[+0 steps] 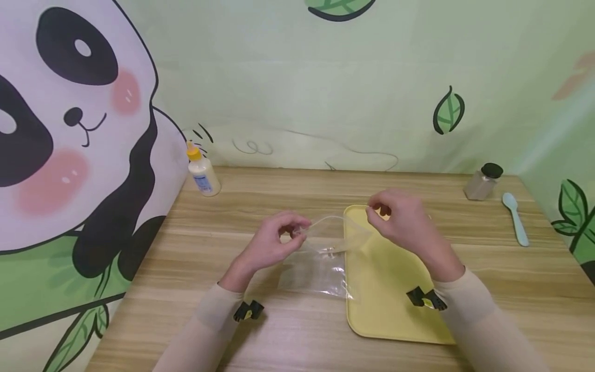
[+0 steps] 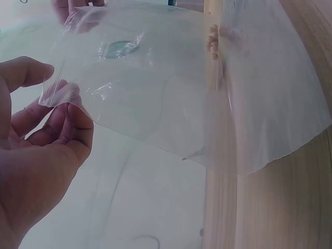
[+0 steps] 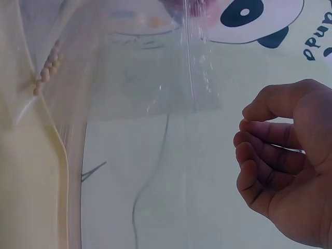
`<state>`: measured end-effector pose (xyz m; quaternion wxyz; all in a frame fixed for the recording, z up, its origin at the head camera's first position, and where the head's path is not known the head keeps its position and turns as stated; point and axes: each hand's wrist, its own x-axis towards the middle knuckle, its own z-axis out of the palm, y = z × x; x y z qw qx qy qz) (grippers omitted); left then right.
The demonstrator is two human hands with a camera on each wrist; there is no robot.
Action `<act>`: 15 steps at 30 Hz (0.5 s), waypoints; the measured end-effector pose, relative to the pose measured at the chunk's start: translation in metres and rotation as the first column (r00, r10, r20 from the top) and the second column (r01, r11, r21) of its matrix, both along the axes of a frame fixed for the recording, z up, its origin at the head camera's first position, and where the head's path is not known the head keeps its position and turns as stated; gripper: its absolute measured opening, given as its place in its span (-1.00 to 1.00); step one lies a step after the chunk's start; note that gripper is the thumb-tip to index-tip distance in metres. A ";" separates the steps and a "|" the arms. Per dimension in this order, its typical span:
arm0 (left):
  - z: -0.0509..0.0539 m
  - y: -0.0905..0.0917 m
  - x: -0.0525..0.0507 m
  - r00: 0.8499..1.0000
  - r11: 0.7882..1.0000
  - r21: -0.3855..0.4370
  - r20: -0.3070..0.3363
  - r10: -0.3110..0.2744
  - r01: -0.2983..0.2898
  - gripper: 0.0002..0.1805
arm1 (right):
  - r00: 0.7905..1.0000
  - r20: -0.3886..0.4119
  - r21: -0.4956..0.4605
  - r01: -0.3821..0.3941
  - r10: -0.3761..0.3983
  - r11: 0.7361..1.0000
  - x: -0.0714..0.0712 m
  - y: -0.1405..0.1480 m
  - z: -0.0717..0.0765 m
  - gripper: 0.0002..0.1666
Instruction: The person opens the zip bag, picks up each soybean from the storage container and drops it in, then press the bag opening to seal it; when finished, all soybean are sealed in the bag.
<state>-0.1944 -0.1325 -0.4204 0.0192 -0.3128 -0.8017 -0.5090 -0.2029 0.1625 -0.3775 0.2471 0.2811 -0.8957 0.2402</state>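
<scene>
A clear zip-top plastic bag (image 1: 311, 274) hangs above the table, partly over the left side of a yellow tray (image 1: 386, 305). At its upper left corner my left hand (image 1: 269, 243) pinches it between thumb and fingers, near the seal strip. Several small round beige pieces (image 2: 213, 42), like beans, lie gathered toward the bag's bottom. My right hand (image 1: 403, 222) is raised over the tray, beyond the bag's right corner. In the right wrist view its fingers (image 3: 264, 158) are curled, thumb close to the index fingertip, with a gap to the bag and nothing visible between them.
A white squeeze bottle with a yellow cap (image 1: 203, 174) stands at the back left of the wooden table (image 1: 260, 188). A small jar with a black lid (image 1: 483, 182) and a light blue spoon (image 1: 516, 219) are at the right. Panda-printed walls surround the table.
</scene>
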 end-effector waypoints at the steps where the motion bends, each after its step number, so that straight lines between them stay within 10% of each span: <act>1: 0.000 0.000 0.000 1.000 1.000 0.002 0.000 0.000 0.000 -0.71 | 1.000 -0.014 -0.007 -0.014 0.014 1.000 0.001 -0.003 0.000 -0.95; 15: -0.001 0.000 -0.001 1.000 1.000 0.009 -0.006 -0.002 0.002 -0.72 | 0.983 -0.067 -0.075 -0.178 0.173 0.981 0.009 -0.031 -0.006 -0.94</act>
